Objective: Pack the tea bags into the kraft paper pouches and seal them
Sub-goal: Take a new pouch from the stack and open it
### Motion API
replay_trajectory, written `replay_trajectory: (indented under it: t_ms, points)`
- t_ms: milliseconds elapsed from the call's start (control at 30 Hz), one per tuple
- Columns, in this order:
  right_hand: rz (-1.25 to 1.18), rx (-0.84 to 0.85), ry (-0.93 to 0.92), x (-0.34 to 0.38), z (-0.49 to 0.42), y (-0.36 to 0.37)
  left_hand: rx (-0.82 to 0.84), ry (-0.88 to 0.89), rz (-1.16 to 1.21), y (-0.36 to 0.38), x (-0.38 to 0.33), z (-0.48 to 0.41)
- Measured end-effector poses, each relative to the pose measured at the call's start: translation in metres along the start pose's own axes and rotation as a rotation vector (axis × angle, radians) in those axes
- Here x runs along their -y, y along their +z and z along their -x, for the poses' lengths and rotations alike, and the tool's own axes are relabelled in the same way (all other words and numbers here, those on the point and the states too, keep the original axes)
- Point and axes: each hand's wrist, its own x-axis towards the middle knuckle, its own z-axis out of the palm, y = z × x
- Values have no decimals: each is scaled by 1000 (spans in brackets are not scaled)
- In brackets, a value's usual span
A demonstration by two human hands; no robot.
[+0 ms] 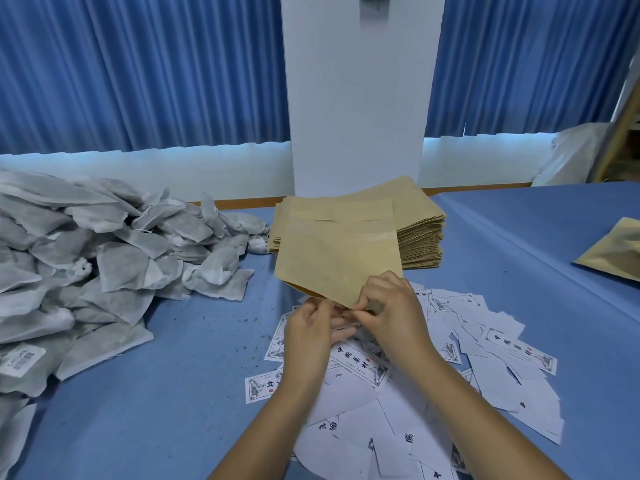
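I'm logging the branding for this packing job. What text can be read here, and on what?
"中國?材", third character blurred, last one unsure: paper label mid-table, and again on the second label at right.
Barcode sticker on a tea bag, far left: too blurred to read.
Kraft pouch: no print visible.

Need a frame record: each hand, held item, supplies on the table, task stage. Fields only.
left hand: pinches near edge of held pouch
right hand: pinches the same edge, beside the left
held pouch: kraft, looks flat, raised above the labels
pouch stack: on table, behind held pouch
tea bags: heap at left
labels: printed slips scattered under the hands
lone pouch: right edge, apart from stack
stage: likely opening the pouch mouth; no tea bag in hand
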Motion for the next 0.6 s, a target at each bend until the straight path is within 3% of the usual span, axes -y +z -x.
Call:
replay_trajectory:
  t_ms: [233,433,600]
  points:
    - [-24,81,-28,1,2,3,-18,-111,124,-6,-1,-3]
    - [-254,123,49,8,2,3,-66,0,-40,-8,-3,-7]
    - [-269,183,90,14,-2,6,-55,-14,3,-11,-5,-8]
